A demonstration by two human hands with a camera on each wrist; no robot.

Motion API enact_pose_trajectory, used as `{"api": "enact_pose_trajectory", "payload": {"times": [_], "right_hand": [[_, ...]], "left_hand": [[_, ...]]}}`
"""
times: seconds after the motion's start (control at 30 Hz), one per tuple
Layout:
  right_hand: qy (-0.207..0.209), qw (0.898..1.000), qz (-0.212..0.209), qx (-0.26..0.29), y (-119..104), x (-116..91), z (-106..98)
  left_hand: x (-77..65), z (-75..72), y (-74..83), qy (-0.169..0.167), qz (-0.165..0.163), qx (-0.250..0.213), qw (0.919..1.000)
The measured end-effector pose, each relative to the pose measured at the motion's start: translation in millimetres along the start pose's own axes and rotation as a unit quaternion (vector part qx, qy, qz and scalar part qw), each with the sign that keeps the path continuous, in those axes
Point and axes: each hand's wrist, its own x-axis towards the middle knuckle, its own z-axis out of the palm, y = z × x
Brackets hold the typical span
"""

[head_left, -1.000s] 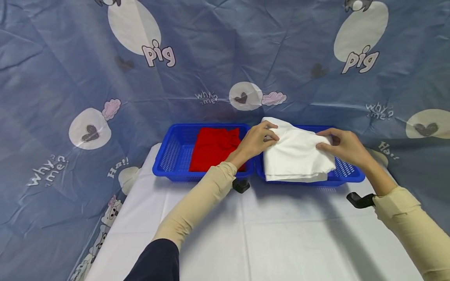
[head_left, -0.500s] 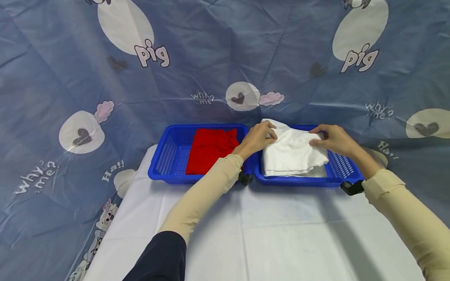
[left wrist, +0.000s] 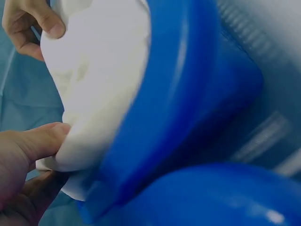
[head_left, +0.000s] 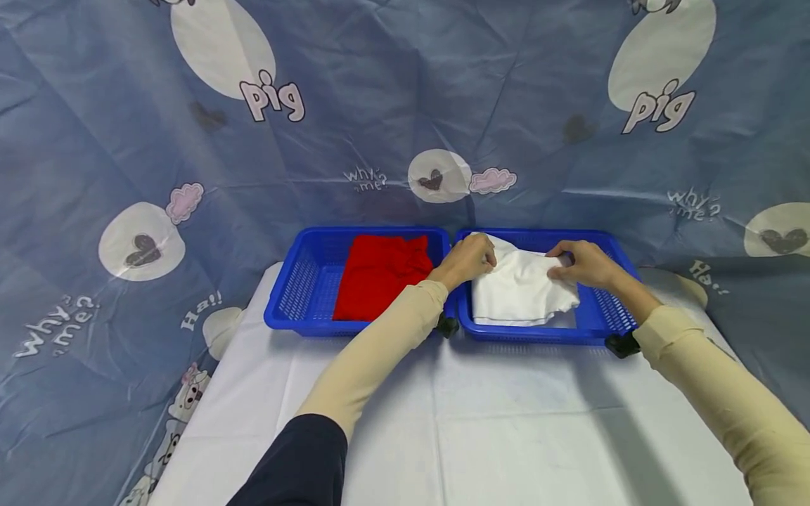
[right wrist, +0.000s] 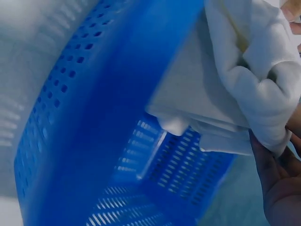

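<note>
A folded white cloth (head_left: 522, 288) lies low in the right-hand blue basket (head_left: 538, 336). My left hand (head_left: 468, 261) pinches its left edge; in the left wrist view the thumb of that left hand (left wrist: 33, 150) is on top and the fingers are underneath. At the opposite edge my right hand (head_left: 585, 263) grips the cloth between thumb and fingers. The right wrist view shows the bunched edge of the cloth (right wrist: 270, 94) in the right hand (right wrist: 282, 188). More folded white fabric (right wrist: 197, 80) sits beneath it in the basket.
Beside it on the left, a second blue basket (head_left: 304, 281) holds a folded red cloth (head_left: 382, 281). Both baskets stand on a white-covered table (head_left: 506, 429), close to a blue printed curtain (head_left: 354, 105). The left forearm crosses in front of the left basket.
Both hands have lowered the white cloth into the right basket, drawing its right side leftward. More of the basket's right part and front rim now shows.
</note>
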Motion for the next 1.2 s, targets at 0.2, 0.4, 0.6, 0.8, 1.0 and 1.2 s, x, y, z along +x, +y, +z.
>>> {"api": "enact_pose_trajectory", "payload": {"times": [0.2, 0.4, 0.6, 0.8, 1.0, 1.2], "right_hand": [[-0.024, 1.000, 0.013, 0.008, 6, -2, 9], [-0.035, 0.999, 0.018, 0.021, 13, -5, 18], [-0.068, 0.997, 0.011, 0.038, 23, -10, 34], [-0.117, 0.991, 0.023, 0.052, 27, -11, 48], [-0.191, 0.980, 0.031, 0.036, 20, -9, 53], [-0.179, 0.984, 0.014, 0.014, 13, -15, 51]], "left_hand": [[0.1, 8.9, -0.7, -0.016, -0.017, -0.006, 0.9997], [2.0, 13.8, 6.2, -0.047, -0.033, 0.032, 0.9979], [-0.1, 17.3, 13.6, -0.099, -0.043, 0.098, 0.9893], [-2.9, 29.6, 18.7, -0.156, -0.048, 0.189, 0.9682], [-3.0, 35.8, 19.2, -0.201, -0.062, 0.271, 0.9393], [-7.2, 21.9, 7.5, -0.175, -0.038, 0.231, 0.9563]]}}
